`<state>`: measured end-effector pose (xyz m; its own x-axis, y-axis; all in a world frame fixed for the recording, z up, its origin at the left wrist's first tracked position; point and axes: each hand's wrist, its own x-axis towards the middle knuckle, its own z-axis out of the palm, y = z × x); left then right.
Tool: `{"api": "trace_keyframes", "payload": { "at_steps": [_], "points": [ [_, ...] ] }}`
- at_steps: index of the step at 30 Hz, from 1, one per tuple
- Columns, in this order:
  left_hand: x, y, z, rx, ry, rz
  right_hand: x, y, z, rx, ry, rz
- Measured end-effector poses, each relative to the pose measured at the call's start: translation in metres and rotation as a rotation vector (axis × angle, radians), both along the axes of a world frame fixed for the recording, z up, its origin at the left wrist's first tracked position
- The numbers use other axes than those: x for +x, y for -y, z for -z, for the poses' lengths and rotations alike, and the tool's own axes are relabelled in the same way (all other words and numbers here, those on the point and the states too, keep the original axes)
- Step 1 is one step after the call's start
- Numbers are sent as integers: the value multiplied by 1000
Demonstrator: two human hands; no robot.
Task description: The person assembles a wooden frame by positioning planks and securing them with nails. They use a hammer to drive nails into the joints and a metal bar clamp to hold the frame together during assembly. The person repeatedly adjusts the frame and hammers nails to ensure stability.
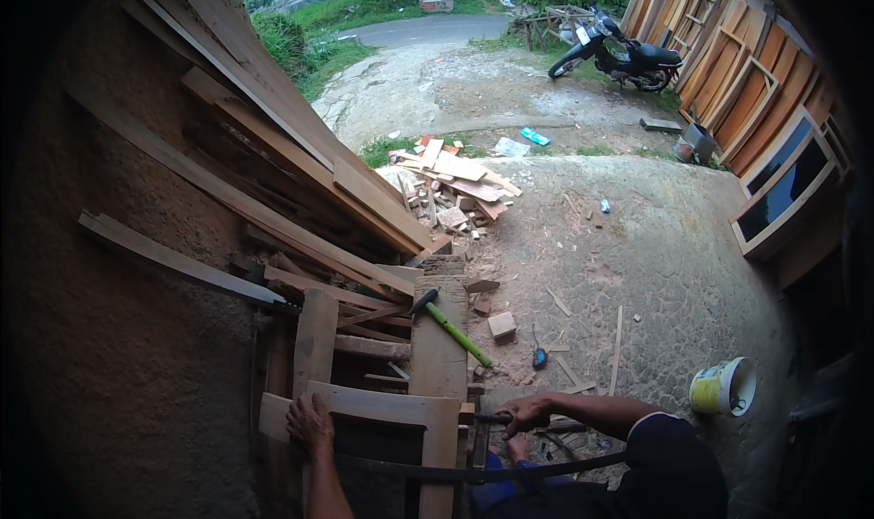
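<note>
Can see a parked motorcycle (628,59) near leaning wooden frames (763,77), a white-and-yellow bucket (706,391) on the right, and ahead a heap of wood offcuts (457,189).

We are in a woodworking workshop. Leaning planks (378,202), a hammer (455,330), heaped offcuts (460,187) and a wooden frame (391,407) show us this.

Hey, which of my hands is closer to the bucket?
Right: your right hand is left of the bucket; your left hand is much farther left, on the wooden frame.
</note>
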<state>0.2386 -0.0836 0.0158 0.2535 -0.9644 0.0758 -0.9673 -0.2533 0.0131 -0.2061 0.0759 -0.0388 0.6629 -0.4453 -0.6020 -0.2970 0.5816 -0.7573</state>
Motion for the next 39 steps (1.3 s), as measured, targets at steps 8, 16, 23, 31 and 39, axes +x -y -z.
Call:
{"api": "trace_keyframes", "payload": {
  "at_steps": [8,16,23,31,39],
  "points": [
    [0,0,-1,-1,-40,-1,-4,-2,-7,105,-156,-30],
    [1,-2,2,-30,-21,11,31,-42,-41,-627,-950,146],
    [3,-1,4,-31,-12,13,-8,-2,5,-19,-125,-59],
    [2,0,3,-41,-6,22,-3,-7,-7,-354,-319,-72],
    [-1,-1,-3,-34,-4,11,26,-46,-27,-776,-917,98]
  ]
}}
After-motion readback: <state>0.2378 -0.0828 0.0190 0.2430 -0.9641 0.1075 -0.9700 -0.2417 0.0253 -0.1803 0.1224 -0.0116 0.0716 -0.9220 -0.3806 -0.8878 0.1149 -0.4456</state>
